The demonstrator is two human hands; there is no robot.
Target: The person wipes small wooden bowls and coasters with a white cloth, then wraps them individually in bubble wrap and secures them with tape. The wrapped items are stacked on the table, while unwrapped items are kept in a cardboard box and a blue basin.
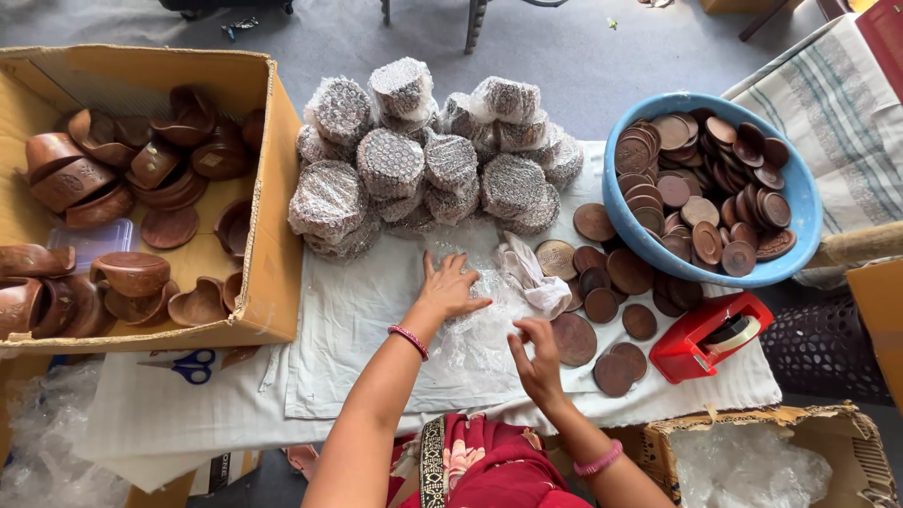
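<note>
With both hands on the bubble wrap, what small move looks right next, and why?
Probably the right hand should pick up the brown disc lying beside it and set it on the bubble wrap, which the left hand presses flat with nothing on it.

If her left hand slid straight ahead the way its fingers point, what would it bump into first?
The left hand lies flat on clear bubble wrap, fingers pointing away from her. Straight ahead, past a strip of white cloth, it would probably first meet the pile of bubble-wrapped bundles; depth is unclear.
</note>
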